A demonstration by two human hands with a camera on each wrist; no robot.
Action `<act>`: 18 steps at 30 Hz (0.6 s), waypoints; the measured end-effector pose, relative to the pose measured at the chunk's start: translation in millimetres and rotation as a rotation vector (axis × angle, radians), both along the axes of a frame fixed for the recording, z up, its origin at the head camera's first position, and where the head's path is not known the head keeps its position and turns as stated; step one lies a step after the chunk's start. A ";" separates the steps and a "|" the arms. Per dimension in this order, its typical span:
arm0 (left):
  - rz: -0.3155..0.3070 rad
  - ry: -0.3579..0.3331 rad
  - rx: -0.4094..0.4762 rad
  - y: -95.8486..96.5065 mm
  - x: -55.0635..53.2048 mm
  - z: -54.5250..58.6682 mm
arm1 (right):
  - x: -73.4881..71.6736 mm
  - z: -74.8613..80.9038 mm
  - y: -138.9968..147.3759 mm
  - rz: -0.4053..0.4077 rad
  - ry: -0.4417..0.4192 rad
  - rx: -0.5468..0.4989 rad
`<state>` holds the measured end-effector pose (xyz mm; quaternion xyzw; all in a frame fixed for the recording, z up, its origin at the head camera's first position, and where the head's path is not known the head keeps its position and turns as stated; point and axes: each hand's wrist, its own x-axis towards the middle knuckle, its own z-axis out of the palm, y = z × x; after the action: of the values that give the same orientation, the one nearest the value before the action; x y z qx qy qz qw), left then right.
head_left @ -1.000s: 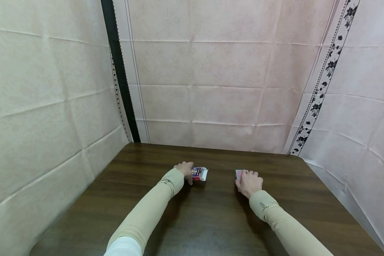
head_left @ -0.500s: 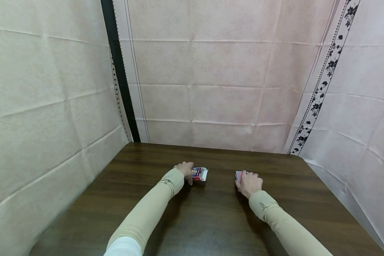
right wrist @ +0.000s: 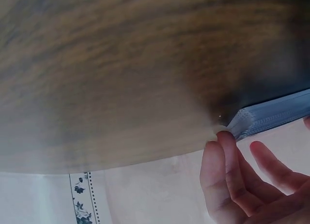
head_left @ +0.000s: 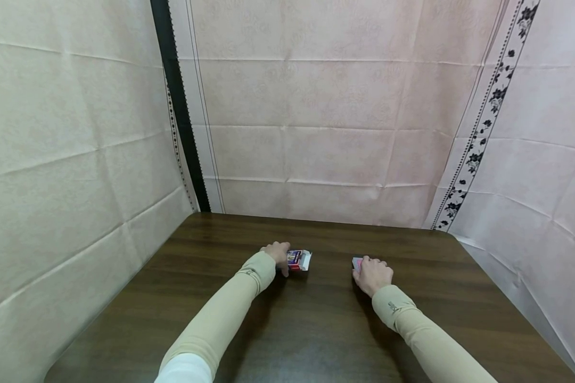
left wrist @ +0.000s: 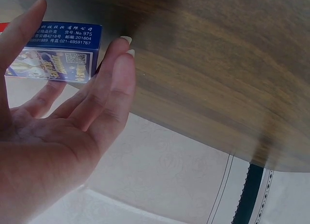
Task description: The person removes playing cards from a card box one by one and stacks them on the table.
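Observation:
My left hand (head_left: 277,256) holds a small blue and red playing card box (head_left: 295,259) by its left end, low over the dark wooden table. A pale flap (head_left: 306,260) stands open at the box's right end. Printed text and a square code show on the card box (left wrist: 68,39) in the left wrist view, with thumb and fingers on opposite sides. To the right, my right hand (head_left: 375,274) grips a deck of cards (head_left: 357,264) with a pinkish top, partly hidden under the fingers. Stacked card edges of the deck (right wrist: 276,113) show in the right wrist view, fingertips at one corner.
The brown wooden table (head_left: 287,340) has rounded far corners. Creased pale cloth (head_left: 316,106) hangs behind it and along both sides. A dark strip (head_left: 182,106) and a floral border (head_left: 481,127) run down the cloth.
The deck's far edge has shifted slightly toward me, so less of the deck shows past my right fingers. My left hand and the card box have stayed in place.

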<state>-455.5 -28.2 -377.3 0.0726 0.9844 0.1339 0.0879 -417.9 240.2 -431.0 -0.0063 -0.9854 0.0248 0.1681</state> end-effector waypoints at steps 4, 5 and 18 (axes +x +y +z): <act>0.001 0.000 0.001 0.9 -0.1 1.4 | -0.8 -0.3 0.0 -0.013 -0.009 -0.003; 0.001 0.002 0.003 1.1 -0.6 0.9 | -1.0 -0.3 0.2 -0.014 -0.010 -0.002; -0.005 0.009 0.008 2.7 -2.5 -2.2 | 5.6 9.6 -12.8 0.105 0.132 -0.038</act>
<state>-457.9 -25.5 -379.5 0.0758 0.9841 0.1373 0.0832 -412.3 227.3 -421.4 0.0439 -0.9706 0.0529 0.2309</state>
